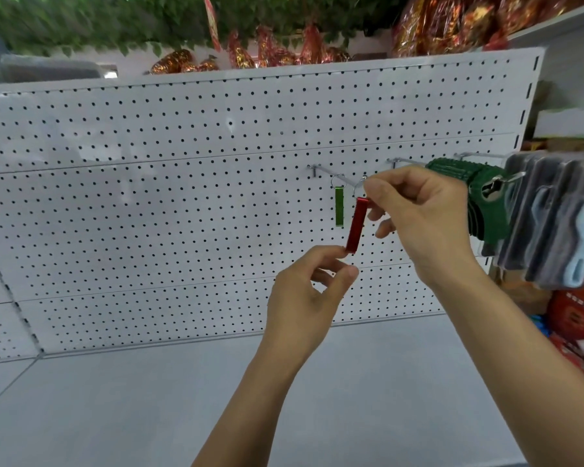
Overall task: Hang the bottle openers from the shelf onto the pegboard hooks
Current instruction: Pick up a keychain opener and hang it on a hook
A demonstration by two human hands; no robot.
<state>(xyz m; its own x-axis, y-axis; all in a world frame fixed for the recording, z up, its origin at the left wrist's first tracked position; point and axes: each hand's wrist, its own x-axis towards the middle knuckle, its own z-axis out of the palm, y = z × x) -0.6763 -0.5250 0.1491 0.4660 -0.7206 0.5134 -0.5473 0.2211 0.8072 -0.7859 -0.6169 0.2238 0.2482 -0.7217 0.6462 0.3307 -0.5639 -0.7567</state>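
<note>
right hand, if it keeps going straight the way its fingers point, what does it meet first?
Probably the hook: the right hand pinches the red opener by its ring at the hook's tip. Further along hangs the green opener, then the pegboard. Depth is unclear.

no legible text, labels, numbers

Shop aisle, white pegboard (149, 203) display wall, packaged goods (550, 224) on hooks (retail-style), grey shelf (149, 406)

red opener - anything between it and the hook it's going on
Nothing visible blocks it. The right hand pinches the red opener's ring at the free end of the hook; the left hand touches its lower end. The green opener already hangs further back on that hook.
</note>
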